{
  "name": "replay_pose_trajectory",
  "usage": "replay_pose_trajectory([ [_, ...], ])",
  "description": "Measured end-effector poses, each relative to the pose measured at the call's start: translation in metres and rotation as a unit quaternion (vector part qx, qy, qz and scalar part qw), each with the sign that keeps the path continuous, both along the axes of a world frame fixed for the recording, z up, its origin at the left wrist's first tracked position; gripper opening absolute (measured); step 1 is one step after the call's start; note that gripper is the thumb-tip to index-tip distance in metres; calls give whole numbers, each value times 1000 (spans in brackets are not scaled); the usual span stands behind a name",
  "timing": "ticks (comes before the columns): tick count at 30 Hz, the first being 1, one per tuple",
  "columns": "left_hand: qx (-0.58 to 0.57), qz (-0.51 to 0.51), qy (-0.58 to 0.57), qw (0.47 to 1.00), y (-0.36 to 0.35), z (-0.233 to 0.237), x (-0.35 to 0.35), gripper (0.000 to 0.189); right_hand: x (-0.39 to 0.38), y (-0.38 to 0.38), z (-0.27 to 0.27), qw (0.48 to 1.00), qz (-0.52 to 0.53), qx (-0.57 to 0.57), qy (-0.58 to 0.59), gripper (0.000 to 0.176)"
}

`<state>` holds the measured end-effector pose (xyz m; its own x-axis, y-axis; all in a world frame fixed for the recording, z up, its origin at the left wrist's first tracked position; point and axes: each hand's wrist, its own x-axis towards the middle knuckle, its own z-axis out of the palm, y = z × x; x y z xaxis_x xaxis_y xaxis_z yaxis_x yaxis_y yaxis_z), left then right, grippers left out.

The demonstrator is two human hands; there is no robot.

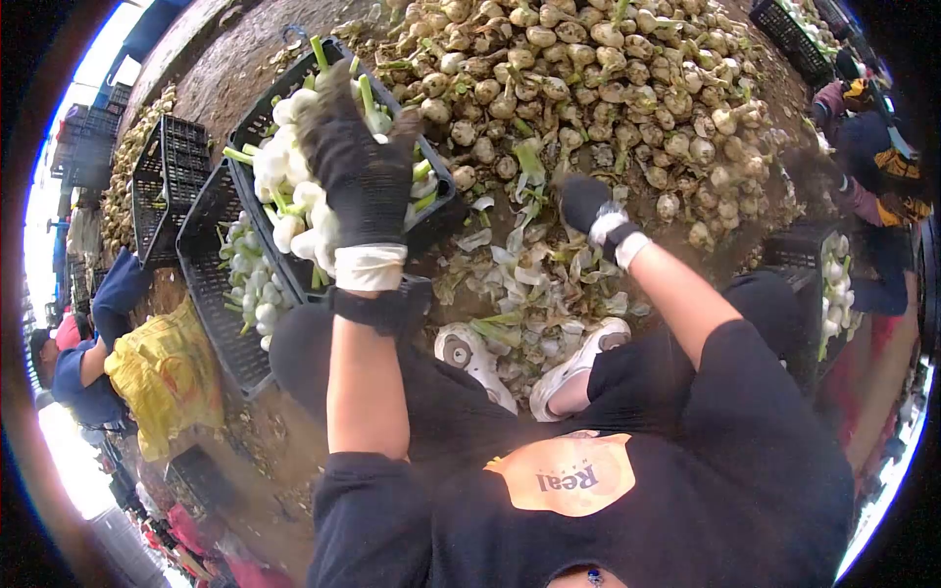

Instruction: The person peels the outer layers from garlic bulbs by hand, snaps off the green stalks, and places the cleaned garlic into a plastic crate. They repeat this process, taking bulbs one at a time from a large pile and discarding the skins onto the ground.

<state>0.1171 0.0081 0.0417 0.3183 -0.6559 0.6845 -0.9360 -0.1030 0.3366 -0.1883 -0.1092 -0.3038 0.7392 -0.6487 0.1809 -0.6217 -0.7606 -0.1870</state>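
Observation:
My left hand, in a black glove with a white cuff, is over a black plastic crate of peeled white garlic bulbs with green stem stubs. Its fingers are stretched out and the thumb stands apart, a little smeared by motion; nothing shows in its grasp. My right hand, also black-gloved, is curled closed beside the heap of unpeeled garlic. Whatever it may hold is hidden. Beneath and between the hands, papery garlic skins and cut stems cover the ground near my shoes.
Another black crate with garlic stands at the left, and a stacked pair lies beyond it. At my right is a crate of garlic. A person with a yellow sack is at far left; other people work at far right.

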Motion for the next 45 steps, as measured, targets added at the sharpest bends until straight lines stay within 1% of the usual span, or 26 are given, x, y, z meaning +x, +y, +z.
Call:
replay_pose_trajectory([
  [1,-48,-31,-39,998,-6,-10,-1,61,41,-15,99,977,-66,141,148,26],
  [6,71,-70,119,988,0,-1,-23,49,76,-52,13,977,-45,206,-19,49],
  [7,71,-62,117,989,-1,-3,-21,49,81,-38,7,986,6,122,-110,54],
  [9,8,-91,119,989,-3,-8,-17,53,77,11,13,994,-32,108,3,49],
  [11,3,-98,131,986,-3,-5,-15,52,66,39,34,965,91,171,176,39],
  [12,21,-96,143,985,-1,-1,-17,53,53,43,8,979,83,170,75,25],
  [13,41,-94,154,983,1,-1,-19,53,46,36,0,979,82,170,81,25],
  [15,28,-102,168,980,-4,-3,-21,53,45,12,-6,989,8,116,-95,29],
  [16,17,-110,177,978,-7,-3,-23,53,41,5,7,996,10,44,-81,36],
  [17,16,-112,175,978,-9,-3,-25,53,75,13,123,998,-24,40,52,36],
  [19,43,-104,194,974,-11,-7,-28,49,95,-8,128,959,-109,236,114,36],
  [20,45,-104,194,974,-12,-9,-31,49,54,-36,-25,981,-76,159,88,38],
  [24,69,-129,152,978,-15,-31,-30,46,102,-16,73,962,-41,164,214,32],
  [29,149,-168,215,950,-28,-41,-40,42,77,-27,141,1000,-19,14,6,22],
  [30,170,-202,260,929,-31,-54,-42,49,73,-31,174,997,0,56,52,24],
  [31,167,-206,259,929,-31,-59,-46,49,61,-32,186,996,32,46,-62,21],
  [33,184,-242,301,904,-34,-62,-57,58,52,-30,229,989,25,128,-71,18],
  [37,217,-367,407,808,-44,-64,-68,64,37,3,320,905,58,349,-238,29],
  [38,172,-412,533,719,-45,-70,-71,63,34,14,329,906,51,343,-243,29],
  [39,122,-400,640,644,-37,-48,-79,62,30,24,336,818,20,435,-377,32],
  [40,124,-389,632,659,-35,-38,-81,63,26,28,338,700,-6,512,-499,36],
  [41,124,-376,624,674,-34,-30,-83,63,21,26,324,698,-7,509,-504,36],
  [42,130,-378,621,674,-32,-28,-90,63,17,23,297,710,-17,501,-494,39],
  [43,95,-372,543,746,-30,-27,-98,65,16,26,291,721,-30,494,-485,45],
  [44,57,-364,460,808,-27,-27,-106,66,13,29,285,841,27,360,-402,44],
  [45,62,-368,460,805,-24,-24,-112,66,19,36,296,841,21,359,-405,44],
])
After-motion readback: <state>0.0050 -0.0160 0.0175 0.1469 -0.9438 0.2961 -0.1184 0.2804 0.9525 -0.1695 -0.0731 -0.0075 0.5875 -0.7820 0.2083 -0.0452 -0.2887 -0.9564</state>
